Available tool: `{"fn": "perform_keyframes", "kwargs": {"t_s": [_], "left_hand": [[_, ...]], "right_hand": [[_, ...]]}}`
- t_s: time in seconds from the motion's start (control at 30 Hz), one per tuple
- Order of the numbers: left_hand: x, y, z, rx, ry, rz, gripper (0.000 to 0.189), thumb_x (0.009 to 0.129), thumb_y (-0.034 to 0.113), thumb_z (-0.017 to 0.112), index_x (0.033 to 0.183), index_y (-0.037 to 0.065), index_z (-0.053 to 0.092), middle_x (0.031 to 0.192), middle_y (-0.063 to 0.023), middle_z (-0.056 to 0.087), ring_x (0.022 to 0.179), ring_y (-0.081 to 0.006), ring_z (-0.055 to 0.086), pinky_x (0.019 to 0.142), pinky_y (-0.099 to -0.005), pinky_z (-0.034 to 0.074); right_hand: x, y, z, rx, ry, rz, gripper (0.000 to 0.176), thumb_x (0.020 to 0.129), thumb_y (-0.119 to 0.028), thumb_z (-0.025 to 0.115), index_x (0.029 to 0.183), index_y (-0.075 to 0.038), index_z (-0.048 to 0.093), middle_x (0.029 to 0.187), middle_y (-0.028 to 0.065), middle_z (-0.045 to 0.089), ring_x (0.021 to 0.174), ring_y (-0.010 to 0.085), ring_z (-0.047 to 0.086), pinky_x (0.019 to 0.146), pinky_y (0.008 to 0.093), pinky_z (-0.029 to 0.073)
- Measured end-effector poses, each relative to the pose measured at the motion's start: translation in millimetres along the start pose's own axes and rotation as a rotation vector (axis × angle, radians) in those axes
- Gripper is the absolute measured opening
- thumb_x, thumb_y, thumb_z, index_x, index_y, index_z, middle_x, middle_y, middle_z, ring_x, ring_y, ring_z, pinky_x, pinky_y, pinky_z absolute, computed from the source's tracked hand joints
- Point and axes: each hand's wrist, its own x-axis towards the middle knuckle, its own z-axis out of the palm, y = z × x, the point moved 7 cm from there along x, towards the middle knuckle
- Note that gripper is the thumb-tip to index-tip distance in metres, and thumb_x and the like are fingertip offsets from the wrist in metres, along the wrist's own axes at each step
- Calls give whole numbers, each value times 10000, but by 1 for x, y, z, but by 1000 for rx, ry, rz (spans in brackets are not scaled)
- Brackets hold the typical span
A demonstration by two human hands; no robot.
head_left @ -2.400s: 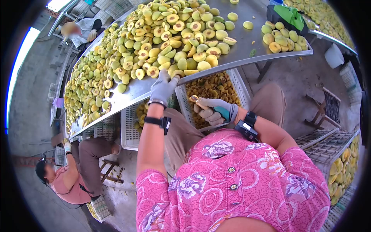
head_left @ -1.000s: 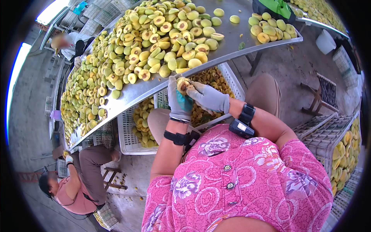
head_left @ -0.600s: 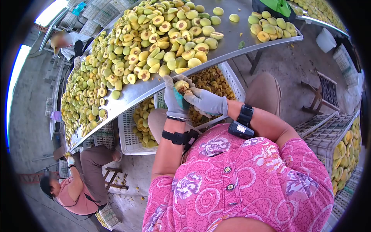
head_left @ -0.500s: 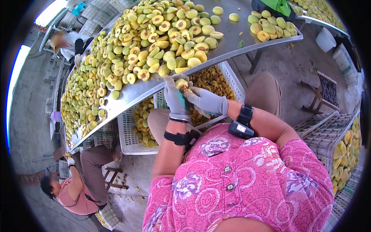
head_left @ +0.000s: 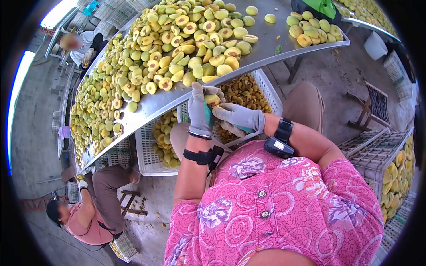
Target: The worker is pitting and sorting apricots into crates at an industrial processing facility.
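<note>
My left hand, in a grey glove, is closed around a yellow-green fruit near the front edge of the metal table. My right hand, gloved too, has its fingers pinched against the lower right side of that same fruit. Both hands hang over a white crate of small brown pieces. A large heap of halved and whole fruit covers the table beyond them.
Left of my knees stands a crate with fruit halves. A smaller fruit pile lies at the table's right end. Two co-workers sit at the left. A stool and stacked crates stand at the right.
My hands have turned slightly around the fruit, and my right wrist has shifted a little right. The upper-left co-worker's hands have moved.
</note>
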Motion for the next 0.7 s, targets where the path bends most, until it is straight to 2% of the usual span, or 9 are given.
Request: {"fn": "perform_keyframes", "kwargs": {"t_s": [0.07,0.13,0.23,0.33,0.37,0.43,0.47,0.53,0.7], "left_hand": [[2,1,-3,58,-30,11,567,949,542,454,804,10,590,748,-117,622,630,-209,601,602,-316,520],[4,2,-5,114,-62,17,572,947,542,458,776,12,588,740,-118,624,631,-209,603,602,-315,519],[3,0,-4,90,-136,-46,584,949,537,461,755,4,601,725,-118,629,622,-200,596,597,-310,508],[6,4,-4,358,-119,83,589,944,541,468,742,5,606,728,-127,631,632,-205,595,607,-310,503],[4,6,-2,358,-119,84,589,944,541,468,742,5,606,728,-127,631,632,-205,595,607,-310,503],[-5,3,4,79,-167,-35,571,956,515,466,738,6,609,735,-122,637,636,-200,595,611,-312,503],[-8,6,4,163,-188,-23,563,955,507,474,736,7,610,737,-120,638,641,-202,599,613,-313,505],[-6,1,0,206,-225,2,564,947,516,484,736,9,608,735,-122,636,646,-210,603,613,-317,508],[-11,2,0,216,-275,21,563,936,526,496,736,11,606,728,-129,626,660,-230,614,618,-330,518]], "right_hand": [[-2,0,1,9,-4,40,406,967,-461,445,867,-69,481,543,14,492,316,142,458,284,268,337],[-5,9,5,131,-73,155,346,952,-471,494,959,-125,490,561,-36,446,357,72,403,297,217,299],[-5,12,9,188,-86,198,332,953,-461,499,947,-130,494,562,-44,434,357,66,388,298,211,288],[0,15,5,103,22,111,321,953,-453,504,940,-132,504,552,-55,413,353,59,374,300,207,276],[-1,13,6,103,22,111,321,953,-453,504,940,-132,504,552,-55,413,353,59,374,300,207,276],[-8,14,12,262,-81,218,317,958,-450,497,948,-134,514,549,-63,402,354,47,353,301,207,254],[-9,15,10,261,-80,222,317,958,-450,497,948,-134,514,549,-63,402,354,47,353,301,207,254],[-13,21,19,413,-215,331,327,963,-452,487,959,-125,511,559,-68,398,356,34,326,302,208,232],[-13,22,27,587,-396,333,344,975,-457,466,949,-115,487,592,-63,356,374,24,290,310,204,219]]}}
